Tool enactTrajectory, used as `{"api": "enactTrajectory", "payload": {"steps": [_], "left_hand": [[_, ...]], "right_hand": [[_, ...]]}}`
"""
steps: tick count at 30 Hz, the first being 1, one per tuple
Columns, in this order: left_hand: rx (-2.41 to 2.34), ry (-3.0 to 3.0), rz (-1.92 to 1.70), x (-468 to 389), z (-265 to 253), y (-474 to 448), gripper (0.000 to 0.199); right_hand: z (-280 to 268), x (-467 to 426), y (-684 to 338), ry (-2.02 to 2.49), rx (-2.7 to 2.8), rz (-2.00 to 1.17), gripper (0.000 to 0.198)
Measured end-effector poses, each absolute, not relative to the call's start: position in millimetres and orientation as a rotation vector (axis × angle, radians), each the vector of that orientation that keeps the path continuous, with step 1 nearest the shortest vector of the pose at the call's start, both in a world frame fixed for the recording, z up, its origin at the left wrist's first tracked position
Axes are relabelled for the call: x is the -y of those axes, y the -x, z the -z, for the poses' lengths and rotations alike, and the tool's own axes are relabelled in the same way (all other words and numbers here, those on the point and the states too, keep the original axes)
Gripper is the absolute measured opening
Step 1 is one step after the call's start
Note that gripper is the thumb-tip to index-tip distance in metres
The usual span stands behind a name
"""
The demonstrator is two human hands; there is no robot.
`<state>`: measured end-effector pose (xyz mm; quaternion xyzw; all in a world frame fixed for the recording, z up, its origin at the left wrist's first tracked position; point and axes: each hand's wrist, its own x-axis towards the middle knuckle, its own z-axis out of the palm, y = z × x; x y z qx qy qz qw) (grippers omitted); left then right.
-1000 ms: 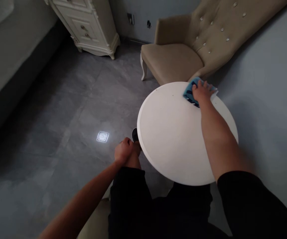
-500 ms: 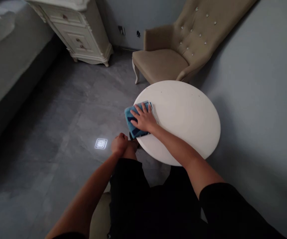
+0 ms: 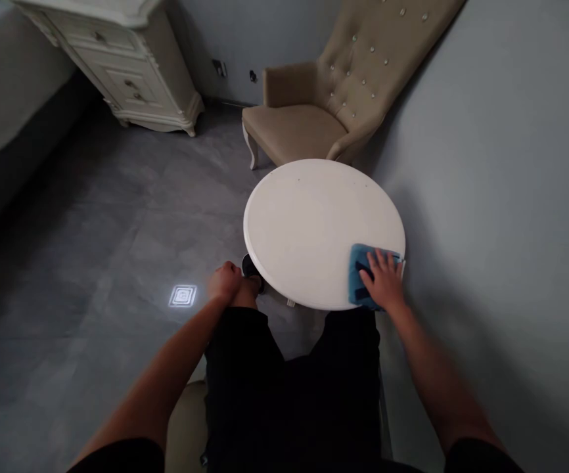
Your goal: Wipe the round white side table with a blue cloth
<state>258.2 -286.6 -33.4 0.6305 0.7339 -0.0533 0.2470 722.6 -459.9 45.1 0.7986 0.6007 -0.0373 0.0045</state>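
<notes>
A folded blue cloth (image 3: pixel 357 268) with dark patches lies at the near right edge of a round white table (image 3: pixel 309 223). My right hand (image 3: pixel 384 277) presses flat on top of it, fingers spread. Part of the cloth reaches the table's rim. Curled into a loose fist, my left hand (image 3: pixel 225 282) rests on my left knee, left of the table, and nothing shows in it. A few tiny dark specks dot the table's far side.
Behind the table stands a tan tufted armchair (image 3: pixel 299 128). A grey wall (image 3: pixel 501 164) runs close along the right. A white nightstand (image 3: pixel 131 72) and a bed (image 3: pixel 8 112) are at the left. A bright square patch (image 3: pixel 182 296) shows on the floor.
My right hand has slid the cloth from the table's left edge across to its near right edge. My left hand stays on my knee. The view has shifted slightly right.
</notes>
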Motion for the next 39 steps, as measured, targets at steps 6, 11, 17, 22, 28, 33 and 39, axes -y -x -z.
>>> {"api": "enactTrajectory", "payload": {"steps": [6, 11, 17, 22, 28, 33, 39], "left_hand": [[-1.986, -1.665, 0.141, 281, 38, -254, 0.039], [-1.977, -1.615, 0.141, 274, 46, -249, 0.039], [-1.983, -1.611, 0.139, 267, 49, -245, 0.037], [-1.996, -1.615, 0.173, 261, 48, -245, 0.036], [-2.045, -1.644, 0.186, 264, 44, -246, 0.037], [-2.080, -1.680, 0.167, 272, 43, -249, 0.040], [-2.041, -1.732, 0.122, 282, 47, -258, 0.040]], "right_hand": [[-44, 352, -807, -2.714, -1.476, 0.080, 0.075], [-40, 222, -818, -2.860, -1.264, 0.082, 0.079], [-31, 79, -762, -2.901, -1.356, 0.115, 0.077], [-26, 14, -658, -2.675, -1.756, 0.212, 0.079], [-37, 61, -522, -2.360, -2.238, 0.363, 0.080], [-52, 192, -474, -2.046, -2.536, 0.347, 0.076], [-59, 361, -520, -1.924, -2.535, 0.385, 0.076]]}}
